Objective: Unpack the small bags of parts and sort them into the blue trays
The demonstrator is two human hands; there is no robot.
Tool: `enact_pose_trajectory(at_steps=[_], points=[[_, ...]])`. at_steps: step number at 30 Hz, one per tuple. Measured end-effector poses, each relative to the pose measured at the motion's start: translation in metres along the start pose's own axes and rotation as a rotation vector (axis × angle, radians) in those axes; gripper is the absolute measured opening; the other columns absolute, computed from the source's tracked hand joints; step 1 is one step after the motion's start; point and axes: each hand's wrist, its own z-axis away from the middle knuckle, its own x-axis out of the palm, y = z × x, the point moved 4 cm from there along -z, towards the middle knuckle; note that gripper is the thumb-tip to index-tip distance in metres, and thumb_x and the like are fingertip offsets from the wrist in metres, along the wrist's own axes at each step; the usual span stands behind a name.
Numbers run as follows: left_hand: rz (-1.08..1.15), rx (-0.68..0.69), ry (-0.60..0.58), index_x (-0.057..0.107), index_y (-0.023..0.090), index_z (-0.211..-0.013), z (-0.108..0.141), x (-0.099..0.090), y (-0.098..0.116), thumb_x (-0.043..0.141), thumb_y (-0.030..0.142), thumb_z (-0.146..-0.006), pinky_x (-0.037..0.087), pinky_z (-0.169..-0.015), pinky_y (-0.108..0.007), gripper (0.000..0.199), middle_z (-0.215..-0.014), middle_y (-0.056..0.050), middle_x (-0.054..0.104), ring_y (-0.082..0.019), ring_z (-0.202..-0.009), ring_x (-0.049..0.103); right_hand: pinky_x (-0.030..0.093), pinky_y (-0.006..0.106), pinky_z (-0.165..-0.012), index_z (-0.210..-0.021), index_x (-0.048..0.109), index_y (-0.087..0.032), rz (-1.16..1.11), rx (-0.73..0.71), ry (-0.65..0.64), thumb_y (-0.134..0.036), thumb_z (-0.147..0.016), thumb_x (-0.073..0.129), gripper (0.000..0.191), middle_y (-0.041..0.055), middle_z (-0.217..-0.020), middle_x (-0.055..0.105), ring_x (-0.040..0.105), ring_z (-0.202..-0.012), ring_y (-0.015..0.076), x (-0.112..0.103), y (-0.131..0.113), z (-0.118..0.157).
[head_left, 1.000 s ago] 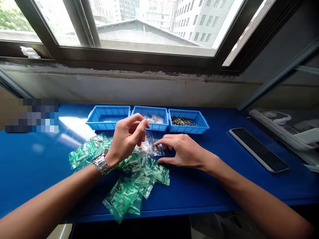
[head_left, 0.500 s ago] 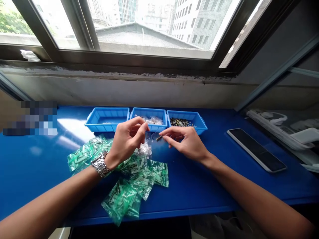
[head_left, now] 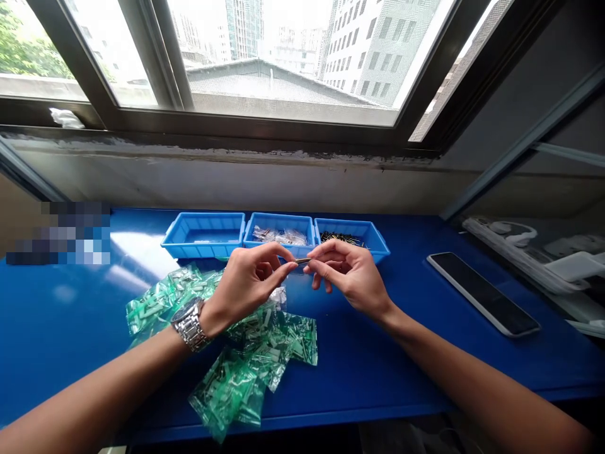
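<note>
My left hand [head_left: 248, 284] and my right hand [head_left: 347, 277] meet above the blue table, their fingertips pinching a small metal pin [head_left: 302, 260] between them. A small clear plastic bag [head_left: 278, 296] lies just below my left hand, partly hidden by it. Under my left wrist, which wears a steel wristwatch [head_left: 189, 325], is a heap of green-tinted plastic bags [head_left: 241, 359] holding pale parts. Behind my hands stand several blue plastic bins: an unfilled-looking left bin [head_left: 203, 235], a middle bin [head_left: 278, 228] with clear bags, and a right bin [head_left: 343, 238] with metal pins.
A black-screened phone or tablet [head_left: 482, 293] lies on the blue table [head_left: 378, 340] to the right. A window frame and concrete sill run behind the table. The table's front edge passes below my forearms. A blurred patch covers the far left.
My hands have closed toward each other, and both now meet at the pin. The clear bag sits lower, beneath my left hand. The whole view has shifted slightly downward.
</note>
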Motion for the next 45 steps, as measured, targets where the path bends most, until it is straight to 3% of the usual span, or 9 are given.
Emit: enact_pose_trajectory(at_steps=[16, 25, 27, 30, 35, 40, 45], points=[[0.163, -0.124, 0.023, 0.077, 0.013, -0.084, -0.002, -0.006, 0.001, 0.077, 0.034, -0.095, 0.044, -0.04, -0.014, 0.024, -0.06, -0.001, 0.067, -0.007, -0.046, 0.055, 0.051, 0.023, -0.047, -0.088, 0.082, -0.017, 0.095, -0.049, 0.081, -0.038, -0.088, 0.084, 0.021, 0.0031, -0.069, 0.073, 0.065, -0.056, 0.0131, -0.006, -0.004, -0.002], [0.147, -0.083, 0.039, 0.077, 0.013, -0.087, -0.002, -0.005, 0.002, 0.079, 0.038, -0.093, 0.047, -0.039, -0.016, 0.025, -0.061, -0.001, 0.067, -0.008, -0.046, 0.057, 0.045, 0.023, -0.039, -0.091, 0.083, -0.018, 0.086, -0.023, 0.071, -0.04, -0.09, 0.082, 0.022, -0.0004, -0.055, 0.068, 0.057, -0.042, 0.0108, -0.004, -0.005, -0.001], [0.146, -0.074, 0.045, 0.077, 0.014, -0.092, -0.001, -0.004, 0.001, 0.078, 0.036, -0.094, 0.05, -0.04, -0.017, 0.022, -0.064, -0.001, 0.069, -0.009, -0.046, 0.059, 0.046, 0.023, -0.039, -0.094, 0.083, -0.017, 0.048, -0.027, 0.061, -0.039, -0.091, 0.081, 0.022, 0.0024, -0.063, 0.074, 0.063, -0.044, 0.0121, -0.002, -0.004, 0.0], [0.144, -0.042, 0.057, 0.076, 0.016, -0.101, 0.0, -0.005, 0.0, 0.077, 0.03, -0.095, 0.055, -0.043, -0.017, 0.015, -0.076, -0.003, 0.076, -0.01, -0.051, 0.067, 0.056, 0.024, -0.046, -0.101, 0.083, -0.018, 0.054, -0.07, 0.066, -0.035, -0.092, 0.08, 0.019, 0.008, -0.087, 0.082, 0.078, -0.065, 0.019, -0.001, -0.005, 0.001], [0.049, 0.079, 0.143, 0.073, 0.019, -0.115, 0.001, -0.007, 0.002, 0.074, 0.02, -0.097, 0.067, -0.062, -0.022, 0.019, -0.112, -0.007, 0.08, -0.018, -0.089, 0.081, 0.071, 0.035, -0.069, -0.125, 0.079, -0.024, 0.195, -0.179, 0.121, -0.027, -0.095, 0.076, 0.03, 0.0087, -0.126, 0.079, 0.08, -0.104, 0.028, -0.001, -0.014, 0.005], [0.0, 0.12, 0.161, 0.069, 0.021, -0.124, 0.003, -0.007, 0.003, 0.073, 0.022, -0.099, 0.07, -0.086, -0.032, 0.026, -0.124, -0.007, 0.078, -0.022, -0.106, 0.08, 0.073, 0.039, -0.072, -0.131, 0.077, -0.027, 0.26, -0.241, 0.134, -0.025, -0.097, 0.074, 0.034, 0.0076, -0.131, 0.077, 0.078, -0.112, 0.0306, 0.0, -0.018, 0.009], [0.007, 0.117, 0.165, 0.069, 0.021, -0.123, 0.003, -0.007, 0.002, 0.071, 0.025, -0.1, 0.071, -0.085, -0.034, 0.023, -0.13, -0.009, 0.077, -0.023, -0.105, 0.08, 0.073, 0.037, -0.071, -0.131, 0.076, -0.028, 0.269, -0.257, 0.117, -0.024, -0.097, 0.073, 0.034, 0.0067, -0.13, 0.077, 0.078, -0.112, 0.03, 0.001, -0.018, 0.009]])
